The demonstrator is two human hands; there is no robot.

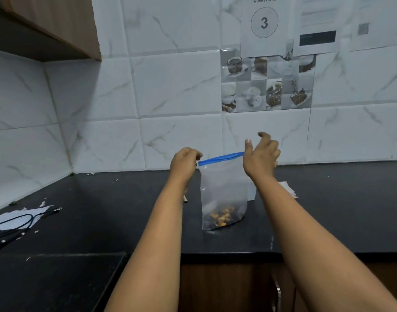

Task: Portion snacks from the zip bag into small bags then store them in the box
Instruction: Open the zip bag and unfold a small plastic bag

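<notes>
A clear zip bag (223, 190) with a blue zip strip hangs upright above the black counter (125, 210), with yellow and dark snacks in its bottom. My left hand (185, 163) pinches the left end of the blue strip. My right hand (261, 156) is at the strip's right end, fingers loosely spread and lifted off it, holding nothing. A translucent box (251, 190) shows partly behind the bag and my right forearm. Small flat bags (288, 188) lie on the counter to the right, partly hidden by the arm.
A white sheet (17, 218) with black cables (24, 221) lies at the counter's left end, amid paper scraps. A small pale stick (185, 199) lies by my left forearm. A tiled wall stands close behind. A wooden cabinet (58, 21) hangs at upper left.
</notes>
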